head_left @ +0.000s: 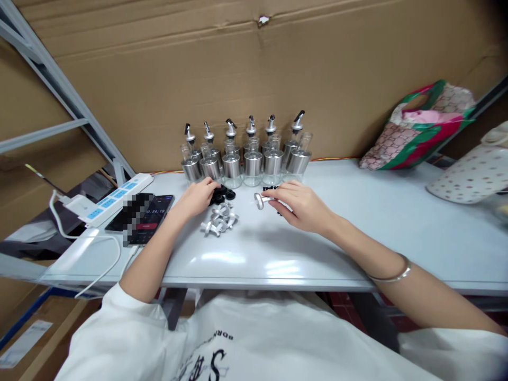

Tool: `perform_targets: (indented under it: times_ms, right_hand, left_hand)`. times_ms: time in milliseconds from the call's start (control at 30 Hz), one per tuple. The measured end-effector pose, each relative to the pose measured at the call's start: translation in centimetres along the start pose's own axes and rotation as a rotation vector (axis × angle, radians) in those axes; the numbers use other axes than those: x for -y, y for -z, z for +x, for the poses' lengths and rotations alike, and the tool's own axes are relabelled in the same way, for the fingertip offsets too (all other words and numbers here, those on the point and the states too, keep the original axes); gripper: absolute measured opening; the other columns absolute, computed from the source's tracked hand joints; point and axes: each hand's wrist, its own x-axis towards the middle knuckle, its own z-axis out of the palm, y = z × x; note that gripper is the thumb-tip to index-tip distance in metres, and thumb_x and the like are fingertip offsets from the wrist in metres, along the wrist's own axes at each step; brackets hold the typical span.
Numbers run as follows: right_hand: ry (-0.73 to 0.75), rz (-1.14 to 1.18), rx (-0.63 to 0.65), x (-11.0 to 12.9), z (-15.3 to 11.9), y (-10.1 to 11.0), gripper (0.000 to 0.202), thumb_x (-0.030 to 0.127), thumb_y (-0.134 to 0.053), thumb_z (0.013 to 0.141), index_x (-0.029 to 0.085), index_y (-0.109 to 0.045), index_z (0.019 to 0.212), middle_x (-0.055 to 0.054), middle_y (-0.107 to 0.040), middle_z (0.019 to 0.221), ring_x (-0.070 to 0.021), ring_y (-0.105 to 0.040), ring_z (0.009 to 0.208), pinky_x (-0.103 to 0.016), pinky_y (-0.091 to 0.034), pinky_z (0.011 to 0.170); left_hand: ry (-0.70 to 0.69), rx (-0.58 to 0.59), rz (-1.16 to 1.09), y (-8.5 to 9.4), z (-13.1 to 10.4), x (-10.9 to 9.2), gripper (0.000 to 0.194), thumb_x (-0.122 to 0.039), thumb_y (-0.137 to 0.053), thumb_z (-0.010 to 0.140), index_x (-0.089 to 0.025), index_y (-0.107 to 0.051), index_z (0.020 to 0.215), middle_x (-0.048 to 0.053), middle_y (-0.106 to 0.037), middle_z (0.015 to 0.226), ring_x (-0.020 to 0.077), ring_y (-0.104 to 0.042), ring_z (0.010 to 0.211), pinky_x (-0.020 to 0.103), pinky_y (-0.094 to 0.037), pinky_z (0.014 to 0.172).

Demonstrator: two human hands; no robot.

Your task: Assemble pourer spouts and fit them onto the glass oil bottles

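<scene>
My right hand (300,205) pinches a silver pourer spout (259,200), its round collar pointing left. Small black pieces (270,188) lie on the table just behind those fingers, partly hidden by them. My left hand (198,197) has its curled fingertips on a cluster of black ring-shaped stoppers (227,193); one seems to be between thumb and finger. In front of that cluster, several loose silver pourer spouts (220,218) lie in a heap. Behind both hands stands a front row of glass bottles with steel sleeves (253,162), their necks bare.
A back row of bottles wears black-tipped pourers (271,125) against the cardboard wall (254,69). Left are a power strip (119,196), a phone (156,217) and a white cable (119,248). A patterned bag (397,140) and a dotted white container (464,177) stand right.
</scene>
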Motion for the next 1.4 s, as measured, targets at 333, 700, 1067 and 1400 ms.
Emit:
perform_targets:
  times_ms: [333, 700, 1067, 1400]
  right_hand:
    - [0.031, -0.004, 0.000, 0.0, 0.0, 0.0, 0.022, 0.019, -0.038, 0.095, 0.016, -0.059, 0.103, -0.006, -0.065, 0.073, -0.0184, -0.057, 0.066, -0.030, -0.040, 0.065]
    - [0.016, 0.000, 0.005, -0.2, -0.1, -0.1, 0.023, 0.022, -0.038, 0.095, 0.015, -0.059, 0.104, -0.007, -0.066, 0.074, -0.0182, -0.057, 0.067, -0.030, -0.039, 0.065]
    - [0.055, -0.021, -0.017, -0.1, 0.0, 0.0, 0.021, 0.019, -0.042, 0.094, 0.014, -0.061, 0.101, -0.005, -0.062, 0.069, -0.0173, -0.056, 0.064, -0.028, -0.040, 0.064]
    - [0.033, -0.008, 0.008, 0.0, 0.0, -0.1, 0.023, 0.021, -0.041, 0.094, 0.013, -0.062, 0.100, -0.005, -0.062, 0.068, -0.0169, -0.055, 0.064, -0.029, -0.039, 0.064]
  left_hand:
    - [0.049, -0.046, 0.039, -0.9, 0.6, -0.1, 0.030, -0.022, -0.034, 0.094, -0.016, -0.061, 0.108, 0.011, -0.065, 0.103, 0.0240, -0.060, 0.100, 0.033, -0.039, 0.077]
    - [0.048, -0.137, 0.067, 0.1, 0.2, -0.6, 0.017, -0.019, -0.043, 0.090, -0.017, -0.060, 0.091, 0.008, -0.064, 0.095, 0.0231, -0.058, 0.093, 0.034, -0.032, 0.073]
    - [-0.027, -0.132, 0.018, -1.5, 0.7, -0.2, 0.027, -0.019, -0.044, 0.091, -0.020, -0.070, 0.086, 0.007, -0.066, 0.094, 0.0223, -0.057, 0.090, 0.037, -0.029, 0.075]
    - [-0.003, -0.055, 0.024, -0.5, 0.5, -0.6, 0.030, -0.010, -0.042, 0.083, -0.018, -0.070, 0.086, 0.007, -0.071, 0.093, 0.0224, -0.061, 0.085, 0.037, -0.030, 0.075]
